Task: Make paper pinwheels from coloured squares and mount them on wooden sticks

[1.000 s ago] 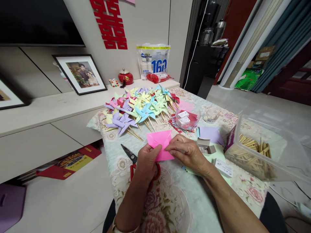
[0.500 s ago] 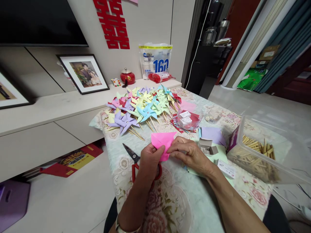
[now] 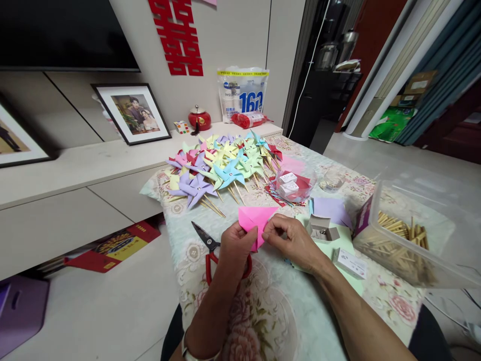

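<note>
A bright pink paper piece (image 3: pixel 252 216) with folds and cut corners is held above the table between both hands. My left hand (image 3: pixel 237 244) pinches its lower left side, thumb on top. The fingers of my right hand (image 3: pixel 288 236) are closed on the paper's right edge. Under my left forearm lies a pair of scissors (image 3: pixel 209 241) with red handles, its blades pointing away to the left. Beyond the hands a heap of finished paper pinwheels (image 3: pixel 221 168) on sticks, in purple, blue, green, yellow and red, covers the far part of the table.
To the right stands a clear plastic bin (image 3: pixel 391 255) of wooden sticks. Near it are an open small box (image 3: pixel 321 231), a closed white box (image 3: pixel 351 263) and purple paper (image 3: pixel 330 210). A clear bowl (image 3: pixel 295 184) holds small boxes. A flowered cloth (image 3: pixel 296 311) covers the table.
The pink paper's right corner now sticks out further, and my right hand's fingers have shifted along its right edge. The whole view has moved slightly.
</note>
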Demonstrator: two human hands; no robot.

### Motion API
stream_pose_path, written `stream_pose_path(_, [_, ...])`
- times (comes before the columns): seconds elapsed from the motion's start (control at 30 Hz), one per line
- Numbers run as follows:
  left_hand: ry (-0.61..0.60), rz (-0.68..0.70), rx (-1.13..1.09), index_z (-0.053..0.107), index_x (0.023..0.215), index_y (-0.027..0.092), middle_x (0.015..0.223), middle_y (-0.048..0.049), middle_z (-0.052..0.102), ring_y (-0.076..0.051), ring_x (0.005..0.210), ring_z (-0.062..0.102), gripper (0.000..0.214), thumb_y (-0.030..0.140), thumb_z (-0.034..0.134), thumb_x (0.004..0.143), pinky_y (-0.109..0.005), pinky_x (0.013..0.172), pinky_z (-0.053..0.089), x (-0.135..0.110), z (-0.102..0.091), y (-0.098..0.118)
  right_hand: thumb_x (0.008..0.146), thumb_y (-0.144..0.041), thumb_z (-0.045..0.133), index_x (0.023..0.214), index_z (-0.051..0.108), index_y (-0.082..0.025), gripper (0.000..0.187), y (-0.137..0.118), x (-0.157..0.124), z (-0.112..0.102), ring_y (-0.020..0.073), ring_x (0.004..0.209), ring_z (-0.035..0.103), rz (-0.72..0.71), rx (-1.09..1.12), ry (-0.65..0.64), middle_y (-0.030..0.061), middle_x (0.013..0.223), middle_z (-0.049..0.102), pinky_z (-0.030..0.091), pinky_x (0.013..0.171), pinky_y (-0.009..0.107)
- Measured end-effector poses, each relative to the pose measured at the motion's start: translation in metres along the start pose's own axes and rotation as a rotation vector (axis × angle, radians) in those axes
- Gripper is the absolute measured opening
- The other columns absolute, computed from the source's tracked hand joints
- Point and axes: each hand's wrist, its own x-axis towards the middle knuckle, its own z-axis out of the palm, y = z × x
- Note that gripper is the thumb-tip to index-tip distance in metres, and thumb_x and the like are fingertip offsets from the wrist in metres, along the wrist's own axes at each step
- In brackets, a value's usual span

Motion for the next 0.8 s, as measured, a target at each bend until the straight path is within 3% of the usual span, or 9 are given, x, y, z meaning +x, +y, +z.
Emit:
stream_pose_path(0.33, [-0.02,-0.015,-0.029,0.07,0.076,0.012,0.056,0.0022,0.065,-0.01,0.046,0.05,0.028,0.031,0.081,0.059,-0.02,0.044,0.04,0.0021,-0.0031,-0.0054,0.078,-0.016,0.057,0.066,0.06,-0.017,0.011,0.0047,0.0009,0.0064,0.0117,0.061,0.046,0.105,0.03,0.061,-0.0024,0.066,0.054,0.034,0.057,0.023])
stream_pose_path(0.8, [-0.019,-0.032,-0.045,0.07,0.08,0.012,0.06,0.0012,0.067,-0.01,0.048,0.053,0.031,0.031,0.081,0.058,-0.021,0.045,0.041,0.0008,-0.0023,-0.0037,0.075,-0.015,0.056,0.062,0.058,-0.018,0.013,0.0076,0.0017,0.0103,0.0119,0.059,0.046,0.104,-0.045,0.118,-0.0029,0.062,0.054,0.033,0.055,0.023])
